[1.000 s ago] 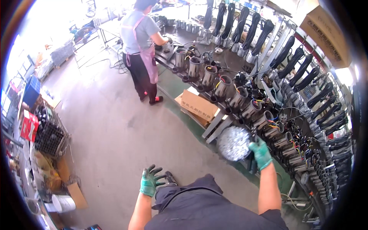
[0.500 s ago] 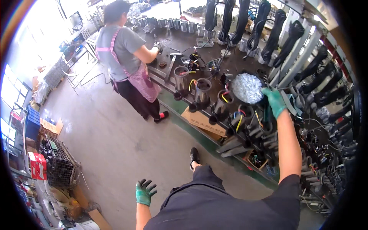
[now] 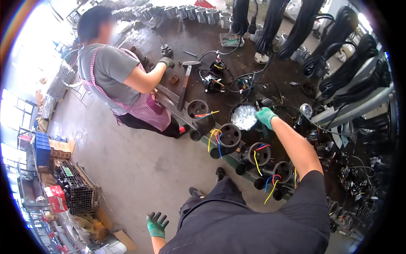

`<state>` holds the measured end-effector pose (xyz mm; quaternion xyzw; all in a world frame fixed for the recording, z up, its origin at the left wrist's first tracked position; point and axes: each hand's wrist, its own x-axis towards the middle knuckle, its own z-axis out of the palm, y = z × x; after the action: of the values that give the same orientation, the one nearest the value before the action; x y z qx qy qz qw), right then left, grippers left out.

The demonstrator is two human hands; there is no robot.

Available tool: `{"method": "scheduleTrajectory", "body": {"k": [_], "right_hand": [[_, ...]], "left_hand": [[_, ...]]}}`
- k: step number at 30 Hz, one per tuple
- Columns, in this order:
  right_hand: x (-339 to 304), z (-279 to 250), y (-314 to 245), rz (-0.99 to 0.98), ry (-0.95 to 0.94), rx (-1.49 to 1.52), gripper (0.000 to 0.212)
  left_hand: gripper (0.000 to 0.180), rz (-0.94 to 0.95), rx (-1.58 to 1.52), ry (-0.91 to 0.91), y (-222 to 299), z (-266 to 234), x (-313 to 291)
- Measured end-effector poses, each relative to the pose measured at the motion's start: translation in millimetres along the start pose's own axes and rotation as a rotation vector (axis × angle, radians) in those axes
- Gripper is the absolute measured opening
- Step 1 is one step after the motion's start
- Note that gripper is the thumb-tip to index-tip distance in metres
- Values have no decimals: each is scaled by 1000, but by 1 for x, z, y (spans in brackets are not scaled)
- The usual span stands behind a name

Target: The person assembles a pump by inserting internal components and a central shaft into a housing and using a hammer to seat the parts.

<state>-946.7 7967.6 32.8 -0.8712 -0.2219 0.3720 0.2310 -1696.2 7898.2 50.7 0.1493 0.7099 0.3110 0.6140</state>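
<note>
My right hand, in a green glove with dark fingertips, grips the right rim of a black round bowl. The bowl sits among cables on the dark workbench and holds a heap of shiny silvery pieces, too small to make out. In front of it, along the bench's edge, stand several dark cylindrical housings with red, blue and yellow wires sticking out. Low on the left, my gloved left hand hangs over the floor, fingers spread, holding nothing.
A co-worker in a checked apron stands at the bench's left, a gloved hand near a hammer. Black cable bundles hang above the bench. Metal housings line its far side. A wire cage stands on the floor at left.
The bowl, with my right hand on its rim, has moved left and looks smaller and lower on the bench. My view has shifted along the bench, and the co-worker appears closer. My left hand stays spread.
</note>
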Motion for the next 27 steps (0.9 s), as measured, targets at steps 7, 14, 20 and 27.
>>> {"method": "scheduleTrajectory", "body": {"k": [7, 14, 20, 27], "right_hand": [[6, 21, -9, 185, -15, 188, 52], [-21, 1, -27, -86, 166, -283, 56], [-38, 15, -87, -235, 219, -823, 54], [-24, 58, -116, -191, 213, -909, 72]], "left_hand": [[73, -28, 65, -37, 41, 41, 34], [69, -46, 235, -229, 94, 117, 96], [59, -7, 459, -517, 155, 205, 133], [53, 187, 709, -701, 184, 239, 163]]}}
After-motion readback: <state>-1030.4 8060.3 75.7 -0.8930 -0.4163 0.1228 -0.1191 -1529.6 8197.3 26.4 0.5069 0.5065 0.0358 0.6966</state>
